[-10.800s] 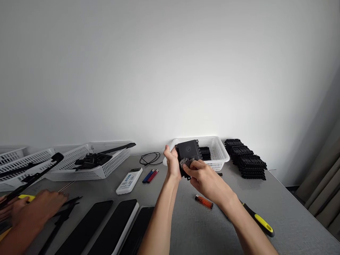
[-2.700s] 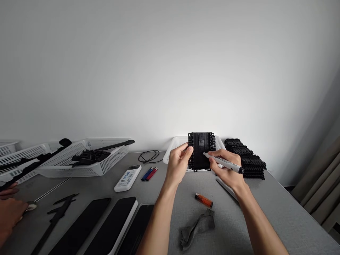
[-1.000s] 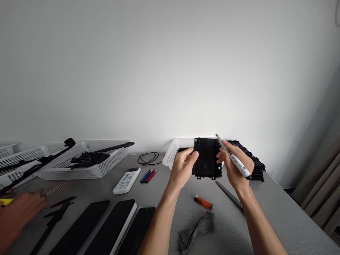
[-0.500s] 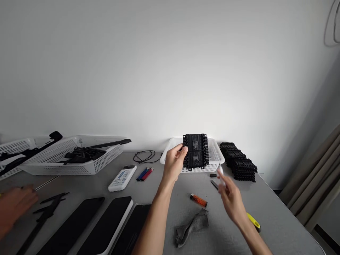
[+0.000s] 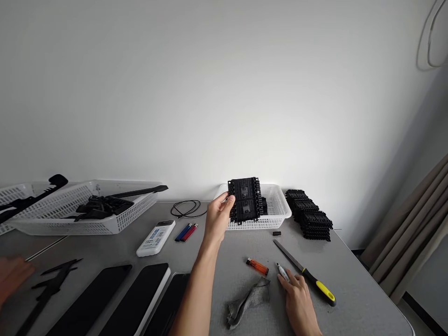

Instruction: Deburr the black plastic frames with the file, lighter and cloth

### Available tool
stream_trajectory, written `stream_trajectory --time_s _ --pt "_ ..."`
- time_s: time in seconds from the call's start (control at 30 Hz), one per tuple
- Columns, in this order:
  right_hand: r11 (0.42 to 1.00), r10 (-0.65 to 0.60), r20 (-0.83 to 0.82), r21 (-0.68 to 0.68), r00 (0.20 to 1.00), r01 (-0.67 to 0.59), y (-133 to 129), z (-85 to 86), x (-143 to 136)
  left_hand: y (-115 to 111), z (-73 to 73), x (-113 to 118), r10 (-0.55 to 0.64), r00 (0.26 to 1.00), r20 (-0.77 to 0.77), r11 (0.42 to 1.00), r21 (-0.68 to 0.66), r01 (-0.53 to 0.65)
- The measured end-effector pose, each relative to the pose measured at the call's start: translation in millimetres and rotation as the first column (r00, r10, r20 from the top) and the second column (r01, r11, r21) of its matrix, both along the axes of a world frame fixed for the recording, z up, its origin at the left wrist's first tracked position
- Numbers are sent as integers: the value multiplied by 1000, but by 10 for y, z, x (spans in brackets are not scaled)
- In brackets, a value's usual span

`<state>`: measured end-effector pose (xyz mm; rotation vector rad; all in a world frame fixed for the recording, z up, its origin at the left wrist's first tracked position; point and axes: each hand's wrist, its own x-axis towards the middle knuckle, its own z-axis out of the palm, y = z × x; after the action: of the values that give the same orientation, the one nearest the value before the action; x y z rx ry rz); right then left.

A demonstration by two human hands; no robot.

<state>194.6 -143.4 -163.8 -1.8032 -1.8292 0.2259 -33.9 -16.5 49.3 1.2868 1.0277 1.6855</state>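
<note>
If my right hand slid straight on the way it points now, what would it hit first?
Past the marker it touches, your right hand would probably meet the yellow-handled file first, somewhere along its blade, though the exact heading is hard to judge.

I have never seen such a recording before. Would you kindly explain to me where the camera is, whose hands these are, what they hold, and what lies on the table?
There is no machine: a person works bare-handed, wearing the camera on their head, so you look forward and down. The left hand holds up a black ridged plate in front of a white basket. The right hand has its fingers around a white marker, low over the table; how firmly, I cannot tell. Nearby lie an orange lighter, a grey cloth and a file-like tool. At the left edge, another person's hand shows, blurred.
</note>
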Motion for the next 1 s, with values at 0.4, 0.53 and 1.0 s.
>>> stream_trajectory --time_s 0.4,0.53,1.0 --pt "979 109 -400 200 910 -29 224 1668 322 -426 172 336 -519 518 -680 812 -203 547" --pt "965 252 -426 172 869 -196 341 1668 345 -550 206 441 -513 428 -744 787 -208 581" --pt "992 125 -636 96 762 -83 2151 2028 -412 706 255 -214 100 806 -583 981 -78 -177"
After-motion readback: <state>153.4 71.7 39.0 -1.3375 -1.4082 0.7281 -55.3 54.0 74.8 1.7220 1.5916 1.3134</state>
